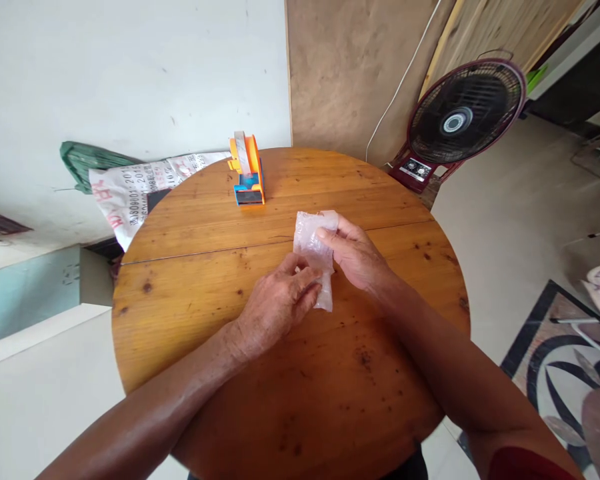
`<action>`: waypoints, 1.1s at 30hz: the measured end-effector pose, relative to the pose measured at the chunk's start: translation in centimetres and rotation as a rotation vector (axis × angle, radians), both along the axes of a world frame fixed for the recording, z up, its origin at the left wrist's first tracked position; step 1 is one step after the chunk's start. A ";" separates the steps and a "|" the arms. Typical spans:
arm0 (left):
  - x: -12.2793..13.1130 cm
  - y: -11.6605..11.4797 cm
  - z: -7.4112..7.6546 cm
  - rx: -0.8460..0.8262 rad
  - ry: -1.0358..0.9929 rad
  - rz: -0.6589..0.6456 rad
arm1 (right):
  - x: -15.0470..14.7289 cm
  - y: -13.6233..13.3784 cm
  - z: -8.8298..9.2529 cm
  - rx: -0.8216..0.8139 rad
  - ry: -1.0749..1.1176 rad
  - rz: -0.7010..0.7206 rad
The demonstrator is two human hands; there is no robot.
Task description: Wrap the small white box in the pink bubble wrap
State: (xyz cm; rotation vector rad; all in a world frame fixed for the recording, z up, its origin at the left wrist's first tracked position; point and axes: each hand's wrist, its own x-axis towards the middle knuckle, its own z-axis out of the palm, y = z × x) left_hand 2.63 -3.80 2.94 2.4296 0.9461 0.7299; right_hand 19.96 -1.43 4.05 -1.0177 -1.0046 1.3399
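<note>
A whitish, translucent bubble-wrap piece (311, 239) is held over the middle of the round wooden table (190, 300). My right hand (357, 253) grips its right edge, with the thumb on the front and the fingers behind. At the lower left of the wrap, my left hand (283, 297) has its fingers bent and closed on it. Whether anything lies inside the wrap cannot be made out. Farther back on the table stands an orange and blue tape dispenser (249, 170) with a roll of tape, touched by neither hand.
Behind the table's left edge lies a white printed sack (125, 200) with green material (93, 163) beside it. A dark red fan (460, 120) stands past the back right edge. A pale cabinet (30, 293) is at the left.
</note>
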 end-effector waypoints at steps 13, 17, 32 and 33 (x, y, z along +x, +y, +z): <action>0.1 0.7 -0.1 -0.076 0.015 0.393 | -1.8 -0.2 0.3 0.068 -0.096 -0.015; 0.1 0.9 -0.3 -0.143 -0.016 0.484 | -2.1 -0.4 0.5 0.089 -0.140 0.008; 0.0 1.7 -1.0 -0.165 -0.089 0.317 | -1.3 -5.0 -0.4 0.221 -0.429 0.011; 0.0 1.8 -1.1 -0.165 -0.089 0.309 | -1.3 -5.3 -0.6 0.238 -0.457 0.008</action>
